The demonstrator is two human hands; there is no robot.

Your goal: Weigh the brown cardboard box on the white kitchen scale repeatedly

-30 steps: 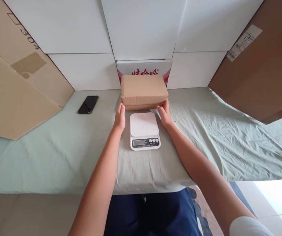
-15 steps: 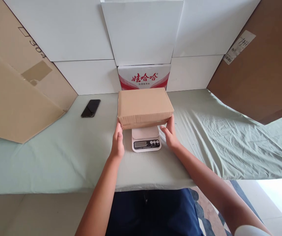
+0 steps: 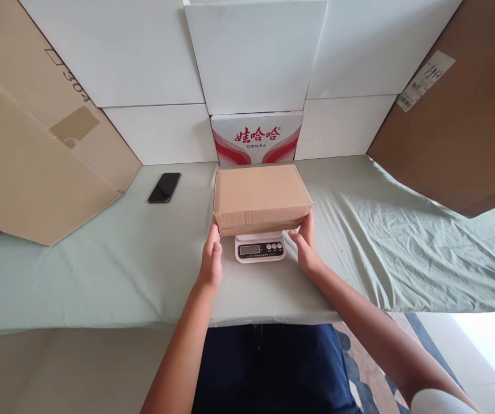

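Note:
Between my hands is a closed brown cardboard box (image 3: 262, 192), over a small white kitchen scale (image 3: 260, 250). It covers most of the scale's platform; whether its underside touches the platform I cannot tell. My left hand (image 3: 211, 259) grips the box at its lower left front corner, thumb at the near side. At the lower right front corner my right hand (image 3: 308, 246) holds it, fingers along the side and partly hidden. The scale's front panel shows a display, which looks blank, and a row of buttons.
A black phone (image 3: 164, 188) lies left on the green cloth (image 3: 135, 276). Behind the box stands a white-and-red carton (image 3: 257, 138) against white panels (image 3: 256, 57). Large cardboard sheets flank the table, one on the left (image 3: 35, 149) and another on the right (image 3: 458, 126).
Both hands have lowered the box nearer to the scale and toward me, so it hides more of the platform. The view has shifted slightly.

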